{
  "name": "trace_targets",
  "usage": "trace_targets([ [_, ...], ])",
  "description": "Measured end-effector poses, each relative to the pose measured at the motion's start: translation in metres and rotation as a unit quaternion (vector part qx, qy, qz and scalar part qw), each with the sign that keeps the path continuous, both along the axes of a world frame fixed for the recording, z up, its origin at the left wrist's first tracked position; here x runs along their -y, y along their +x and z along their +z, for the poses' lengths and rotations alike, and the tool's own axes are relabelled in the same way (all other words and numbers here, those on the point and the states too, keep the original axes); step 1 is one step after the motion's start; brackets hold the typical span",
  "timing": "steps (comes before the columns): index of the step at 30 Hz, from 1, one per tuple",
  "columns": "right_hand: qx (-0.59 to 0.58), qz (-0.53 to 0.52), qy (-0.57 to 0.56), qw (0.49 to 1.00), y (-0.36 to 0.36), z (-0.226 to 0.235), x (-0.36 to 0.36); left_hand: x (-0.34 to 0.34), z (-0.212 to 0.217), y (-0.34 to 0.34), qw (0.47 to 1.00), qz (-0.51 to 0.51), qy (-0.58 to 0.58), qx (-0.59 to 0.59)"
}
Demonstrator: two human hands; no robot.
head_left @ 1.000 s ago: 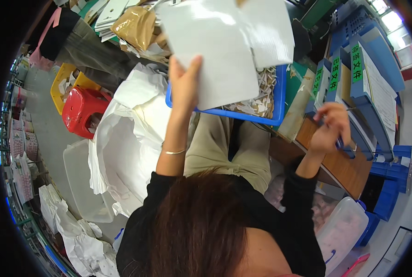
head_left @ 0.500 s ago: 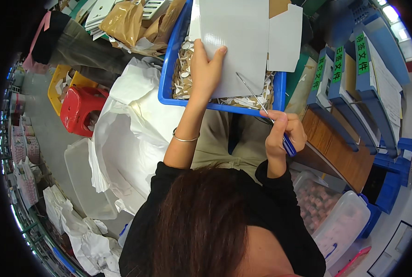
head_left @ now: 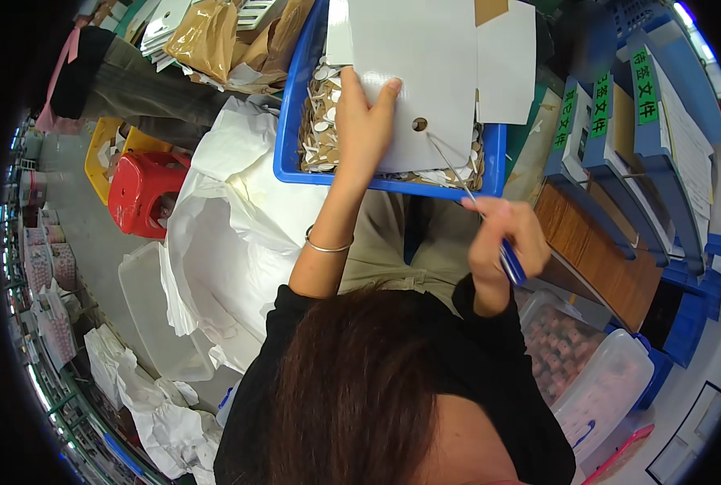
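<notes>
A white cardboard sheet (head_left: 417,65) with side flaps lies over the blue tray (head_left: 286,121). My left hand (head_left: 363,121) grips the sheet by its left edge, thumb on top; its other fingers are partly hidden. In the sheet's lower part is a round dark hole (head_left: 419,124). My right hand (head_left: 510,242) is closed around a blue-handled screwdriver (head_left: 512,263), or a tool much like one, with a long thin metal shaft. The shaft's tip is just beside the hole's lower right. Around the sheet, small white and brown cardboard scraps (head_left: 318,145) show in the tray.
White paper or sheeting (head_left: 231,242) is heaped at my left, near a red stool (head_left: 146,194) and another person's leg (head_left: 150,97). Blue file boxes (head_left: 659,162) stand on a wooden cabinet (head_left: 599,250) at right. A clear bin (head_left: 595,388) sits below it.
A round hole now shows in the cardboard where the screwdriver's tip was. My right hand has drawn the tool slightly down and right. The left hand keeps its hold.
</notes>
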State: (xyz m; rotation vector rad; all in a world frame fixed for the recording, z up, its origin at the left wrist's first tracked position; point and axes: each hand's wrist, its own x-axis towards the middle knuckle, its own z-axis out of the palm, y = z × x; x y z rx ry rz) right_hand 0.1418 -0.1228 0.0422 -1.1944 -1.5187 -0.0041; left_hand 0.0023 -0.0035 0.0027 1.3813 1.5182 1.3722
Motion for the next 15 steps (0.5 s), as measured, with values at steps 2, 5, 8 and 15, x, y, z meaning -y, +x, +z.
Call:
trace_targets([
  [2,-0.019,-0.009,-0.006,1.000,0.006,-0.003,0.010,0.000,0.000,-0.002,1.000,0.011,-0.011,0.000],
  [5,-0.053,0.014,-0.007,0.998,0.008,-0.014,0.019,0.000,-0.001,-0.003,0.999,0.020,-0.034,-0.014],
  [8,-0.041,0.023,-0.016,0.999,0.006,-0.019,0.019,0.000,-0.003,-0.001,0.999,0.025,-0.033,-0.012],
  [15,-0.003,0.032,-0.068,0.997,-0.003,-0.013,0.000,-0.002,-0.003,-0.001,1.000,0.024,-0.017,-0.008],
])
